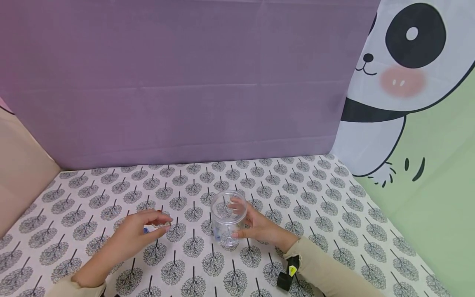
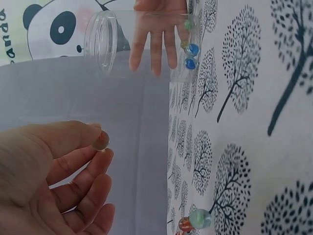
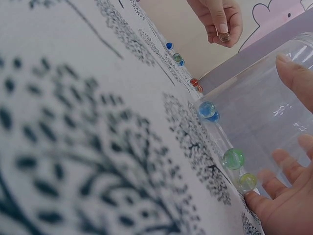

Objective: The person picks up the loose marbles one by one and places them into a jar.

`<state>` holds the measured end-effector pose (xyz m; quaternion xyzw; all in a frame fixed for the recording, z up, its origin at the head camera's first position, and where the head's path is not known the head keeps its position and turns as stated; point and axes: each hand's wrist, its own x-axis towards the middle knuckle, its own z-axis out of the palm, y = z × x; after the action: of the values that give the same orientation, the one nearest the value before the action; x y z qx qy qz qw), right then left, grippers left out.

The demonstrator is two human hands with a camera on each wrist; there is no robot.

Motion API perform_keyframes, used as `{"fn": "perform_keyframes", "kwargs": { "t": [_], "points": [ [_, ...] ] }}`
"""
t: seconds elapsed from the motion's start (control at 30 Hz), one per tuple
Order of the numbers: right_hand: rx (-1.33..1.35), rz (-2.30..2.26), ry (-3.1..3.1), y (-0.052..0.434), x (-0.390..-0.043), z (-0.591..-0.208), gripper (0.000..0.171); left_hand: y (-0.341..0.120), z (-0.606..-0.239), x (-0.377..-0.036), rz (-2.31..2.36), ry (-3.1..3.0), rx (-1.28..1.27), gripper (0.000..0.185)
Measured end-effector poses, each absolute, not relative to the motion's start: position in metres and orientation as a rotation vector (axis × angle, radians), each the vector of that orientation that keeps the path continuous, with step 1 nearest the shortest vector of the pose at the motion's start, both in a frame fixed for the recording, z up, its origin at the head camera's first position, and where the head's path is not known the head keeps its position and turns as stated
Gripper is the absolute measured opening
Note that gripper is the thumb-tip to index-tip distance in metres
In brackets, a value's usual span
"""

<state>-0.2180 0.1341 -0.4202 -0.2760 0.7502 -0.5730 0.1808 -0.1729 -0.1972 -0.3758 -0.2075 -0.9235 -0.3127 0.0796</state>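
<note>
While steadied by the right hand (image 1: pixel 259 227), stands upright a clear round plastic jar (image 1: pixel 228 218) near the middle of the tree-printed white tablecloth (image 1: pixel 326 206), open mouth up, a few coloured glass marbles (image 2: pixel 190 49) lying on its bottom. Wrapped round the jar's right side with fingers curled behind the wall and thumb toward the front, palm close against the plastic; wrist in a beige sleeve (image 1: pixel 326 268) coming in from the near right edge.

Held just left of the jar and apart from it, above the cloth, the left hand (image 1: pixel 139 233): thumb and forefinger pinched on a small brownish glass marble (image 2: pixel 100 141), other fingers loosely curled beneath, forearm running back toward the near left corner.

Under and beside that hand, a few loose marbles (image 3: pixel 177 57) on the cloth, blue, green and red among them. Wide bare cloth toward the far edge, where hangs a purple fabric backdrop (image 1: pixel 185 82); more open cloth toward the right edge, bounded by a panda-print curtain (image 1: pixel 408 62).
</note>
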Motion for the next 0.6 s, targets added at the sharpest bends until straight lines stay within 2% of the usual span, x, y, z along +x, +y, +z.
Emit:
{"fn": "perform_keyframes", "kwargs": {
  "t": [0.6],
  "points": [
    [-0.768, -1.6, 2.145, 0.134, -0.218, -0.421, 0.094, -0.178, -0.371, -0.172, -0.916, -2.718, -0.734, 0.017]
  ]
}}
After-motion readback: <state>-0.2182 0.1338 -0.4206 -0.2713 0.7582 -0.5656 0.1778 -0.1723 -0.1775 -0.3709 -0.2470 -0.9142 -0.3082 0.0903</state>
